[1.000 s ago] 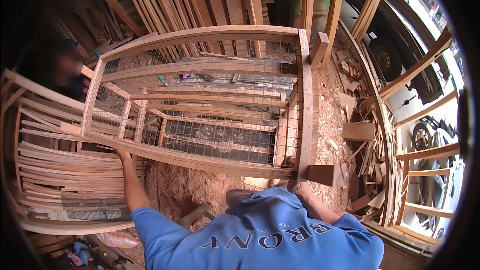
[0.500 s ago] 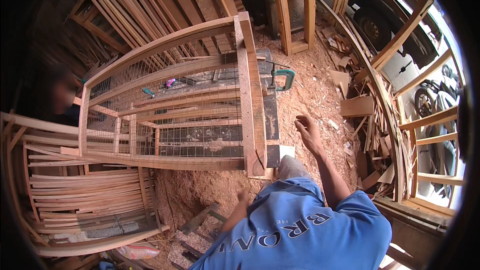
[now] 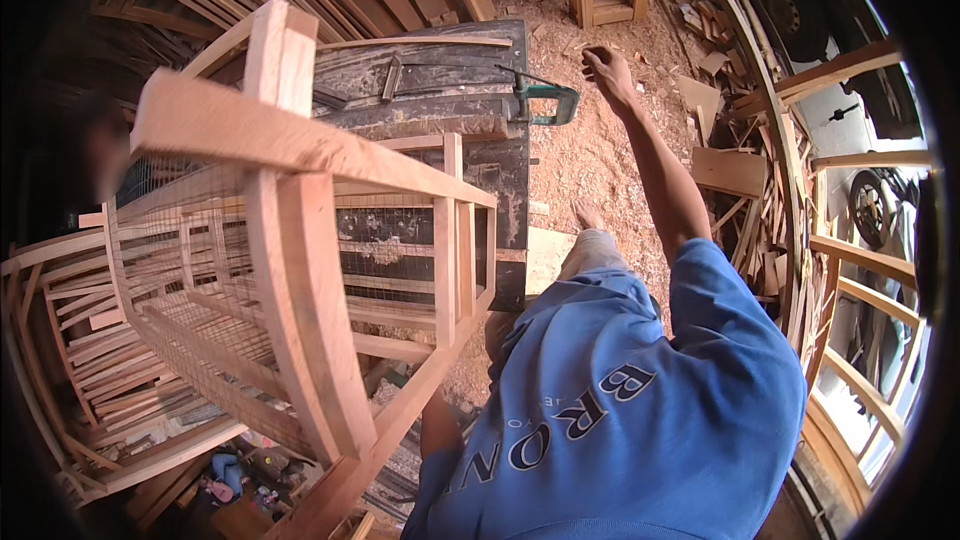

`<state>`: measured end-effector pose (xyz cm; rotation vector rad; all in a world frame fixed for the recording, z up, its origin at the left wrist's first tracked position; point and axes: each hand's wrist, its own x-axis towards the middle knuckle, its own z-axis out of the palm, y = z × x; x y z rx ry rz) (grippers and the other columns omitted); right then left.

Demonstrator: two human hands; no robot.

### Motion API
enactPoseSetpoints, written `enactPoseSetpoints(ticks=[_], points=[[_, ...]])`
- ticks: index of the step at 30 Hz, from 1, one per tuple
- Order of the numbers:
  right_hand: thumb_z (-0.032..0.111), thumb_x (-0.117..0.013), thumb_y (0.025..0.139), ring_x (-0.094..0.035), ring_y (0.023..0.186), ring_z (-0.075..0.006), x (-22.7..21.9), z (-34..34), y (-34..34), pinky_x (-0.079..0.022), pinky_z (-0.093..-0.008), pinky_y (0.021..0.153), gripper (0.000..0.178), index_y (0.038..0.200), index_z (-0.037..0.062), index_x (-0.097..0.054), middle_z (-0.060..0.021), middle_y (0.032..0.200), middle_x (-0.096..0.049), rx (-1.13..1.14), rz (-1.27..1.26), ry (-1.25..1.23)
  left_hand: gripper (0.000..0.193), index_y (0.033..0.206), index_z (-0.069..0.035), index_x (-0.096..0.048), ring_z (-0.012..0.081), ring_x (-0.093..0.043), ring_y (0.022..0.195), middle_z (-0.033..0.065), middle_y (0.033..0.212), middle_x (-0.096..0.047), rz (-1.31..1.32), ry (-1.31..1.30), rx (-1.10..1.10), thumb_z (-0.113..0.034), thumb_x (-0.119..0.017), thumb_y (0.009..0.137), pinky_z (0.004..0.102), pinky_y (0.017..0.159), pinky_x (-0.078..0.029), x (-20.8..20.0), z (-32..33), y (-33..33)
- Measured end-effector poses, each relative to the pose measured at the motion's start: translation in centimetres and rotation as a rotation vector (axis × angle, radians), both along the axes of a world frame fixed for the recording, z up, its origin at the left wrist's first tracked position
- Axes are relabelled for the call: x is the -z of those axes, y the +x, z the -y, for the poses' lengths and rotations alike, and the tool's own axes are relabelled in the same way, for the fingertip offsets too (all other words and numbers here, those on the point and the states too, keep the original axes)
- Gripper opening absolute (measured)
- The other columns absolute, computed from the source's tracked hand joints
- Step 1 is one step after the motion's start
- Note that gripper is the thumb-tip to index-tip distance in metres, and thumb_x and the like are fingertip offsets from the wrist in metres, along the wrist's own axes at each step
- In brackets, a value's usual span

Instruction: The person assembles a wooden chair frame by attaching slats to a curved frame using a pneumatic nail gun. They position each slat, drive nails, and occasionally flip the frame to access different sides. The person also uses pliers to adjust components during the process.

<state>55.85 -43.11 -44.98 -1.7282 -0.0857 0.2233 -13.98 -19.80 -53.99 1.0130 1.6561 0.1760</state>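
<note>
A large wooden frame with wire mesh stands tilted on my left, its near end close to me. My left forearm runs up behind its lower rail, and that hand is hidden by the wood. Out ahead, my right hand hangs over the sawdust, empty, its fingers loosely bent and partly apart. It is nearest to a green C-clamp fixed at the edge of the dark, worn workbench, without touching it.
Sawdust and shavings cover the floor. Offcuts pile along the right, beside a slatted wooden frame. Stacked wood strips lie at the left, where another person is in shadow. An upright wooden frame stands ahead.
The mesh frame has swung round and tilted, its near end now to the left and closer to me, baring more of the bench. My right arm has stretched farther forward.
</note>
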Motion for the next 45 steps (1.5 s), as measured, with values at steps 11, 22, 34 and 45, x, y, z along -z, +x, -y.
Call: enactPoseSetpoints(ticks=[11, 22, 34, 45], points=[[0.034, -0.063, 0.093, -0.067, 0.108, -0.0422, 6.9, -15.2, 13.6, -0.055, -0.0501, 0.087, 0.041, 0.122, 0.0054, -0.062, -0.023, 0.109, -0.071, -0.749, 0.366, -0.819, 0.019, 0.097, -0.011, -0.071, 0.0271, -0.07, 0.089, 0.0112, 0.095, -0.072, -0.695, 0.305, 1.087, -0.028, -0.064, 0.092, 0.0405, 0.068, -0.057, 4.0, 25.4, 14.4], [0.036, -0.054, 0.097, -0.065, 0.108, -0.0478, 10.1, -21.3, 13.9, -0.052, -0.0544, 0.091, 0.045, 0.119, -0.0018, -0.064, -0.0286, 0.107, -0.07, -0.875, 0.322, -0.854, 0.028, 0.117, -0.006, -0.068, 0.0252, -0.069, 0.094, 0.0101, 0.106, -0.07, 0.041, -0.028, -0.223, -0.022, -0.064, 0.094, 0.0416, 0.082, -0.056, -0.2, 29.1, 17.3], [0.025, -0.057, 0.106, -0.046, 0.058, -0.0056, -6.9, -9.5, 10.9, -0.038, -0.0212, 0.051, 0.021, 0.101, 0.0049, -0.062, 0.0023, 0.074, -0.052, -0.595, -0.325, 0.506, 0.024, 0.108, 0.0, -0.073, 0.0233, -0.073, 0.082, 0.0167, 0.095, -0.074, -0.133, 0.33, 0.101, -0.016, -0.061, 0.094, 0.0361, 0.075, -0.06, 6.5, 22.2, 10.3], [0.028, -0.061, 0.104, -0.059, 0.079, -0.012, -29.9, 4.8, -23.6, -0.05, -0.0204, 0.066, 0.036, 0.13, 0.0037, -0.058, -0.007, 0.098, -0.064, 0.317, 0.527, 0.64, 0.015, 0.107, -0.006, -0.068, 0.0292, -0.074, 0.088, 0.0141, 0.095, -0.074, 0.075, 0.698, -0.029, -0.014, -0.061, 0.097, 0.0389, 0.08, -0.057, -1.1, 9.1, 1.9]])
